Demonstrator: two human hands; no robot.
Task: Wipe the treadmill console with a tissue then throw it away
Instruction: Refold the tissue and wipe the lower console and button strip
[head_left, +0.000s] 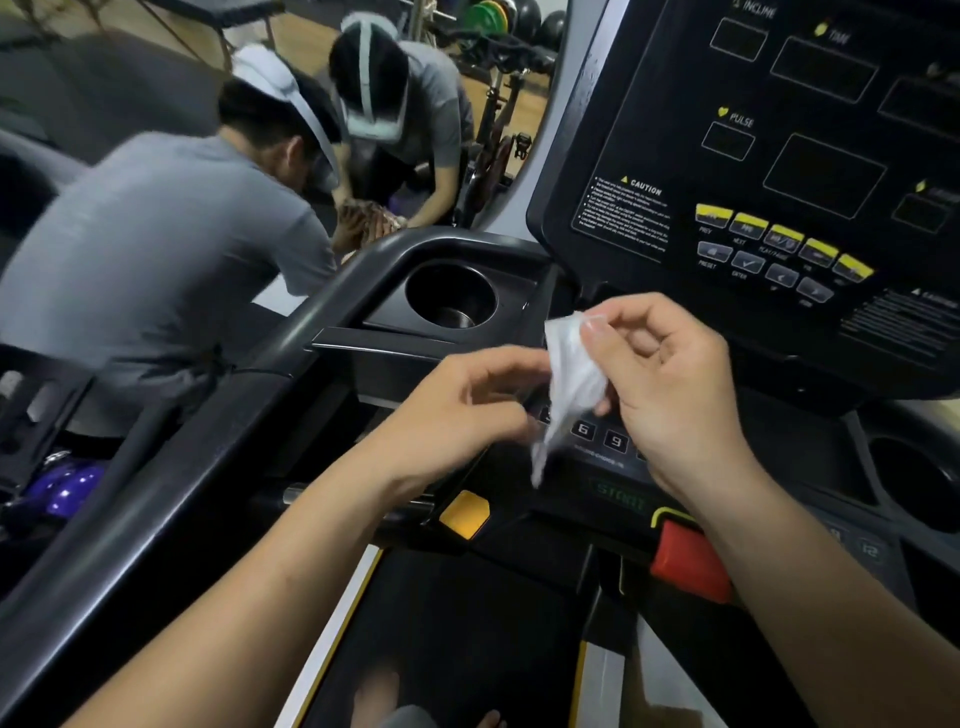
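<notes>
Two forearms reach in close. The right hand (670, 395) pinches the white tissue (571, 384) at its top, dangling over the number keys (600, 435). The left hand (462, 415) curls beside it, grip blurred. The treadmill console (779, 156) rises behind, cup holder (451, 296) to the left.

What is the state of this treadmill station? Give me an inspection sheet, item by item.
Surface: console, dark panel, displays blank; cup holder to its left.
Job's things: tissue, crumpled, held up in front of the number keys; no bin seen.
Clutter: nothing seen.
Hands: right hand, fingers pinching the tissue; left hand at its edge, grip blurred.
Cables: nothing seen.
Surroundings: person in a grey shirt bent over at left; weight plates behind.
</notes>
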